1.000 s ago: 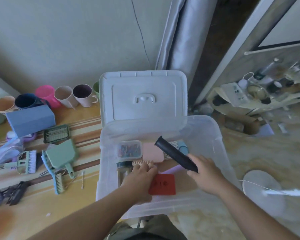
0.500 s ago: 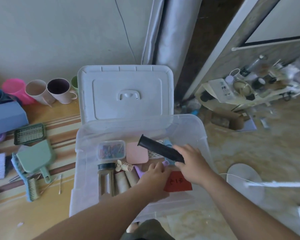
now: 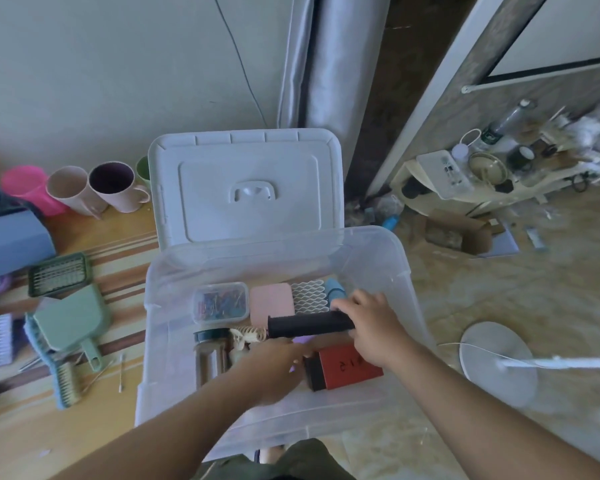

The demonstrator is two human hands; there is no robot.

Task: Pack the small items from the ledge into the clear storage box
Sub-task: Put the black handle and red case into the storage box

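1. On the ledge (image 3: pixel 84 420) at the left, a green dustpan (image 3: pixel 70 318), a comb (image 3: pixel 65 379), a green grate (image 3: pixel 59 273) and a row of mugs (image 3: pixel 94 188) lie well apart from the box, seemingly waiting their turn to be packed.
2. The clear storage box (image 3: pixel 174 341) sits at the ledge's edge with its lid (image 3: pixel 246 185) propped up behind, which keeps the opening free for both arms.
3. Along the far wall a pin case (image 3: pixel 220 303) and a pink pad (image 3: pixel 271 304) lie flat side by side, probably to save room.
4. The left hand (image 3: pixel 274 368) reaches low into the box beside a jar (image 3: pixel 210 358); whether its fingers hold anything cannot be told.
5. The black tube (image 3: pixel 309 325) is held level just above the contents, likely so it can settle lengthwise.
6. The right hand (image 3: pixel 371 327) has its fingers curled round the tube's right end, above the red box (image 3: pixel 347 368).
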